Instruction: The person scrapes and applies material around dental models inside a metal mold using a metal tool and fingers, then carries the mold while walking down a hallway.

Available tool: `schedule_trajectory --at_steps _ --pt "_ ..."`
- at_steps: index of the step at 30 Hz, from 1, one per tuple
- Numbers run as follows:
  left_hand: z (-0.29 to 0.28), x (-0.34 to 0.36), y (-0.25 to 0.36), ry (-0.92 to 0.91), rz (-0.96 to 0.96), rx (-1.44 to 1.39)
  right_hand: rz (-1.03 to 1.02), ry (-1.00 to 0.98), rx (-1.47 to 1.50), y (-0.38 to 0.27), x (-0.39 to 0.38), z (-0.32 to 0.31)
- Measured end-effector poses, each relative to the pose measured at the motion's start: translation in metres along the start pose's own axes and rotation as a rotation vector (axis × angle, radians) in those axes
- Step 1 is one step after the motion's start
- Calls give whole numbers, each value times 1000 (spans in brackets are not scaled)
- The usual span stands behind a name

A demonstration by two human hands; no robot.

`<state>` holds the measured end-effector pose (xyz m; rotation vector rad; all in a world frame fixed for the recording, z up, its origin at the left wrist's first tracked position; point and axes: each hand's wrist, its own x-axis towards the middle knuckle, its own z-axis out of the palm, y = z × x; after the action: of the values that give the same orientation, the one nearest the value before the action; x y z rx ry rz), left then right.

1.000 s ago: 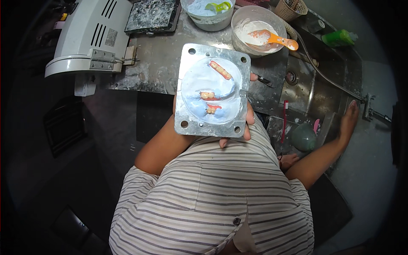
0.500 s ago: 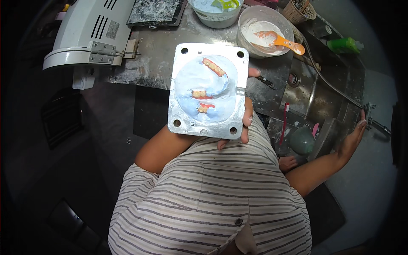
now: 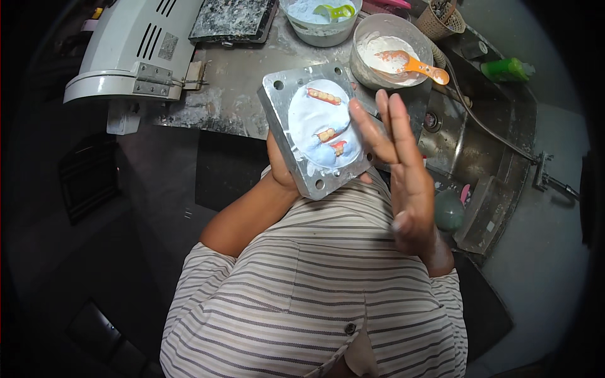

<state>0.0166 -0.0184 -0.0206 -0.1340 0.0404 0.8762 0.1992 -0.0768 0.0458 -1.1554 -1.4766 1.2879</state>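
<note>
A square metal dental flask (image 3: 283, 104) with corner holes rests tilted in my left hand (image 3: 282, 160), which grips it from beneath and the side; most of those fingers are hidden under it. Pale blue plaster (image 3: 305, 116) fills its round middle. Set in the plaster are three short rows of artificial teeth on pink bases: an upper row (image 3: 324, 96), a middle row (image 3: 328, 135) and a lower one (image 3: 339, 148). My right hand (image 3: 406, 167) is open, fingers stretched out, slightly blurred, and its fingertips are close to the flask's right edge. I cannot tell whether they touch it.
Beyond the flask, a bowl of blue powder (image 3: 321, 31) with a green scoop and a bowl of white powder (image 3: 362, 63) with an orange scoop (image 3: 428, 70) stand on the metal bench (image 3: 233, 104). A white machine (image 3: 120, 50) is left; a sink (image 3: 485, 135) with a tap (image 3: 541, 170) is right.
My right hand has come from beside the tap at the far right to the flask's right edge. The flask has turned and tilted in my left hand.
</note>
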Motion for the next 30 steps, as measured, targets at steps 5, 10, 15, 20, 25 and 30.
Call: schedule_trajectory --at_steps 5,10,15,20,25,30 --pt "-3 -3 0 143 28 -20 26 40 107 -2 -1 3" --pt "-9 7 7 -189 -265 170 -288 290 134 0 9 -15" --pt "-10 10 6 -100 -308 -20 -236 400 56 3 6 -13" --pt "2 11 6 17 -138 131 -260 268 -163 17 1 -12" --pt "2 15 12 46 -71 49 -198 405 -120 10 1 -16" --pt "-6 19 19 -9 -146 -16 -193 597 -96 16 -5 -36"
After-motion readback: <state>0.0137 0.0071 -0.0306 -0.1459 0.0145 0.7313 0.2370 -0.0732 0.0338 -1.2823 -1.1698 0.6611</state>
